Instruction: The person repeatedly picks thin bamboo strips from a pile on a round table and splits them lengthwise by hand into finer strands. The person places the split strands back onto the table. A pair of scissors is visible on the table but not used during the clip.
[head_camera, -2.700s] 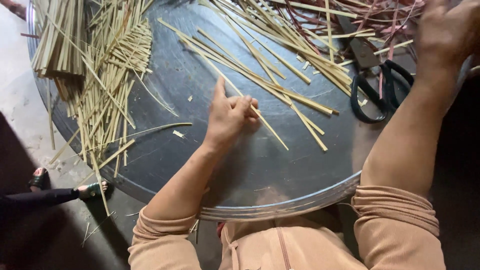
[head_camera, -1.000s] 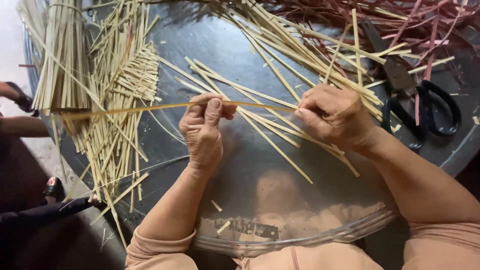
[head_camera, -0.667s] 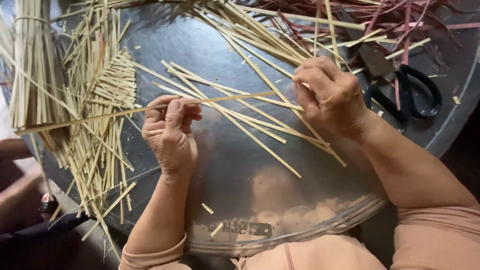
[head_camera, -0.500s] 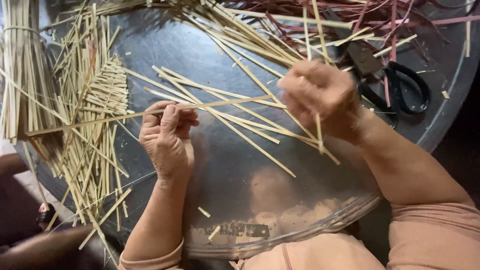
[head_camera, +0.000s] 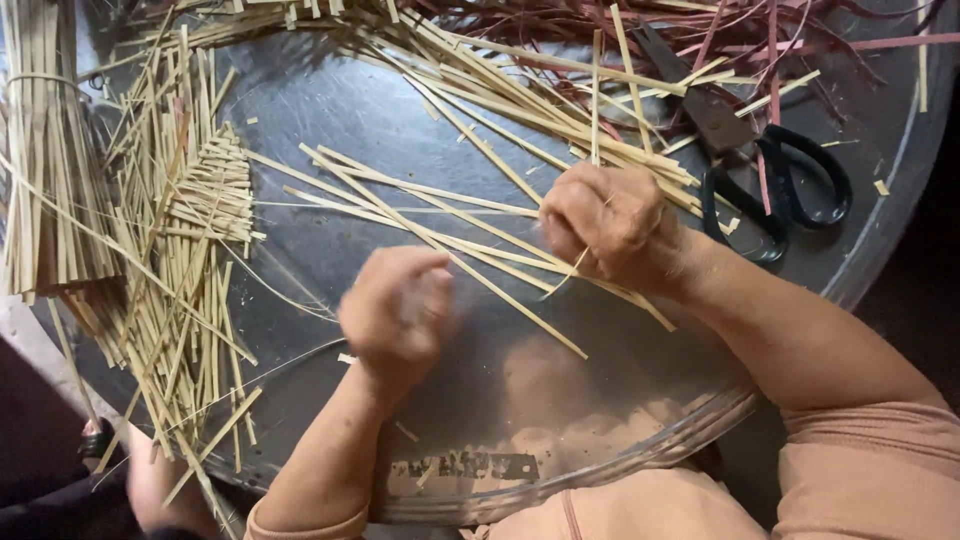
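The long strip that spanned both hands half a second ago is gone from the left hand (head_camera: 395, 310), now blurred and loosely curled around nothing I can make out. The right hand (head_camera: 610, 222) pinches a thin bamboo strip (head_camera: 594, 110) standing upright. Loose strips (head_camera: 420, 215) cover the round metal tray (head_camera: 860, 270); black scissors (head_camera: 775, 185) lie right, a bundle (head_camera: 45, 160) left.
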